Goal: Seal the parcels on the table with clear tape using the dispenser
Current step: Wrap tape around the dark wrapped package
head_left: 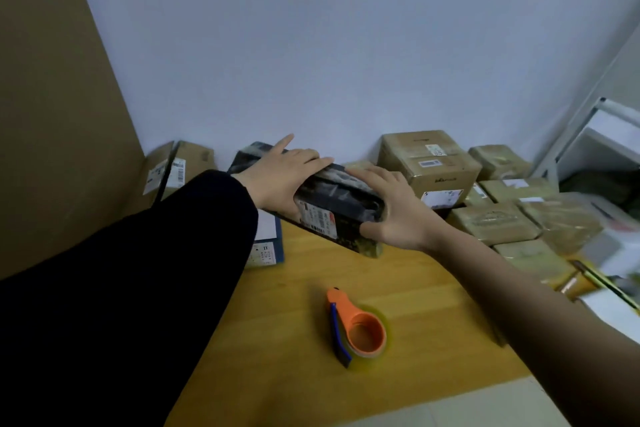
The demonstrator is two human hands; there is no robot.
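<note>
Black parcel (341, 206): left hand (282, 180) presses it flat-fingered, right hand (394, 213) grips its end.

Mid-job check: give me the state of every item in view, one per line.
black parcel: held between both hands, tilted.
left hand: rests flat on the parcel's top.
right hand: grips the parcel's near end.
tape dispenser: lying on the table, untouched.
brown parcels: stacked at right, taped.

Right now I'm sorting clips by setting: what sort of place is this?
Likely a packing or shipping room: labelled parcels stacked by the wall, a dark parcel being handled, a tape dispenser on the table.
</note>
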